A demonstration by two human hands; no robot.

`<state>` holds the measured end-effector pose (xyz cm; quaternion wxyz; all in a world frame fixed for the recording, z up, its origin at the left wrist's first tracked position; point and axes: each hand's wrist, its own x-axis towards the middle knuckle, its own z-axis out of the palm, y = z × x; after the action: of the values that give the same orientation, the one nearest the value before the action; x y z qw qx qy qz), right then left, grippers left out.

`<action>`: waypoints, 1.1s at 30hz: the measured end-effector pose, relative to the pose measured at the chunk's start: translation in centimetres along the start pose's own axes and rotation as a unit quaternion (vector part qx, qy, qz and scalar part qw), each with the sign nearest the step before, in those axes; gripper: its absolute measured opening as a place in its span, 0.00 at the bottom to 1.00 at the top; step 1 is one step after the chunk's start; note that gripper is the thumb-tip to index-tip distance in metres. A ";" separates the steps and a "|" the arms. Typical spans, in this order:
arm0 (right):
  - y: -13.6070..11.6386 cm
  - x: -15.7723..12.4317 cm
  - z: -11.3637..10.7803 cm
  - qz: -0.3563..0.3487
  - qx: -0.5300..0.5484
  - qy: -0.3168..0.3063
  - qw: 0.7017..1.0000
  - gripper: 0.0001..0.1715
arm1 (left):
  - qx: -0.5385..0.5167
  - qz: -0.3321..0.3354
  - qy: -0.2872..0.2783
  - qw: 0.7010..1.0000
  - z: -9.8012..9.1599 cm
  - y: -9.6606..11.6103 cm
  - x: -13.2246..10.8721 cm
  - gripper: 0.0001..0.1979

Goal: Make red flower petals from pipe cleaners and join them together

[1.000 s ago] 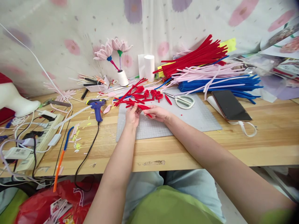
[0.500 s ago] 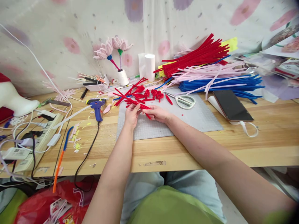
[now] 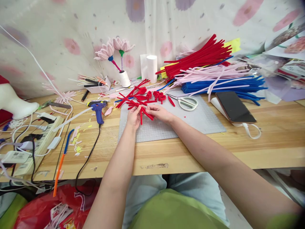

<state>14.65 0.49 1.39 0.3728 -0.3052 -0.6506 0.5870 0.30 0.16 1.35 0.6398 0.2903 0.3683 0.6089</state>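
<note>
Several red pipe cleaners (image 3: 144, 112) run between my two hands, over the grey cutting mat (image 3: 162, 133). My left hand (image 3: 133, 118) is closed in a pinch on them near their middle. At their right side my right hand (image 3: 158, 114) has its thumb and fingers closed on them too. One red end hangs down between the hands, apart from the rest. Just beyond my fingers lie loose red pipe cleaners (image 3: 128, 99) and curled red pieces (image 3: 159, 96). Scissors (image 3: 187, 102) with pale handles rest on the mat to the right.
A blue glue gun (image 3: 98, 113) stands on the left, its cord trailing over the table edge. Farther left is a power strip (image 3: 46, 141) with plugs. Bundles of red (image 3: 200, 58) and blue pipe cleaners (image 3: 214, 86) lie at the back right, behind a phone (image 3: 235, 107).
One red pipe cleaner end now points downward between my hands, where the ends lay together before. The hands have stayed almost in place.
</note>
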 end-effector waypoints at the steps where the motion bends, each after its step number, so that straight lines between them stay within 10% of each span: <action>1: -0.1 0.0 0.1 -0.003 -0.001 0.001 1.000 0.18 | -0.003 -0.001 0.006 1.000 0.1 0.0 0.0 0.04; 20: 0.3 0.4 0.6 -0.013 -0.003 0.020 1.000 0.19 | 0.062 0.023 -0.051 0.997 -0.9 0.3 0.3 0.06; 33: 1.7 1.2 0.9 -0.041 -0.125 0.138 0.982 0.16 | 0.043 0.015 0.118 0.992 1.3 -1.0 -0.5 0.10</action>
<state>13.18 1.25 -0.14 0.4423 -0.4003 -0.6729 0.4375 1.89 -0.37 1.34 0.5699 0.2494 0.4626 0.6317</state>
